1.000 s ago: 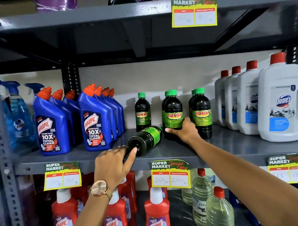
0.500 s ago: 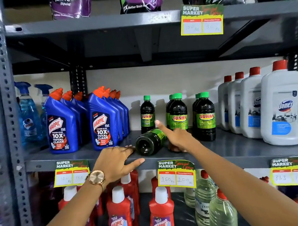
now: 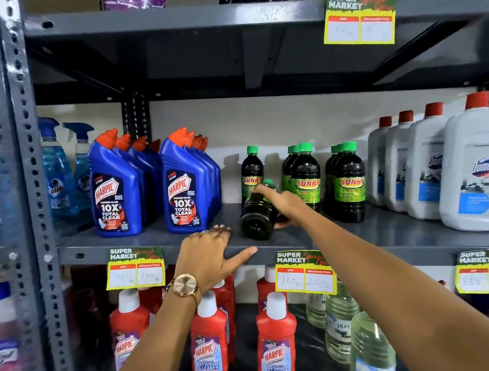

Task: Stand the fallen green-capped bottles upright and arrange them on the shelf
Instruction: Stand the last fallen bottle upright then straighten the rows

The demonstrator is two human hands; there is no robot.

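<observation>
Resting on the front lip of the grey metal shelf (image 3: 408,235), the left hand (image 3: 210,257) lies palm down with its thumb stretched out along the edge and its fingers laid flat and close together on the shelf top, holding nothing; a rose-gold wristwatch (image 3: 185,286) sits on that wrist. Just beyond it, the right hand (image 3: 283,204) is wrapped around the fallen Sunny bottle (image 3: 257,215), forefinger stretched along its upper side toward the green cap and thumb underneath. That bottle lies tilted, round base facing the camera and cap end raised toward the back. Behind it stand the upright Sunny bottles (image 3: 350,186), one alone at left and two short rows at right. Blue Harpic bottles (image 3: 114,191) stand left, white Domex jugs (image 3: 472,175) right.
</observation>
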